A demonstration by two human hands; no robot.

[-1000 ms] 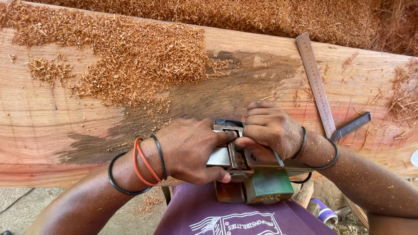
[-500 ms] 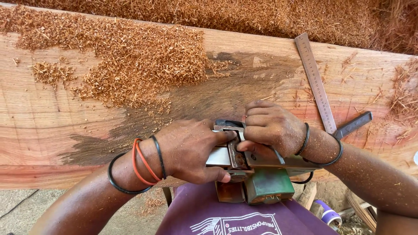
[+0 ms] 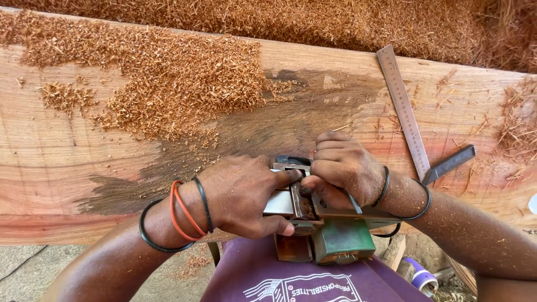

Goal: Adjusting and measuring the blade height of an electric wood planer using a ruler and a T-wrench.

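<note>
The planer (image 3: 330, 237) is a small electric one with a green body, a dull metal top and a brownish rear block, dusted with chips; it sits at the near edge of the plank (image 3: 67, 151), a little right of the middle, with its green end hanging over the edge above a purple shirt (image 3: 291, 279). The left hand (image 3: 246, 196) wraps the planer's left side, its grip closed on the metal top with the thumb underneath. The right hand (image 3: 341, 170) curls over the handle from the right, grip closed tight on the planer too. Both wrists carry bands, black and orange on the left, black on the right. The plank is a broad reddish slab running from left to right, with a dark grey smear across its middle, just beyond the hands. A thick drift of shavings (image 3: 162, 84) covers the far left part, and more lie heaped beyond the far edge. A steel square (image 3: 405, 114) lies to the right of the hands, its ruler slanting away and its dark arm pointing right. The bare wood to the near left and straight ahead of the planer is open; the square crowds the right side.
</note>
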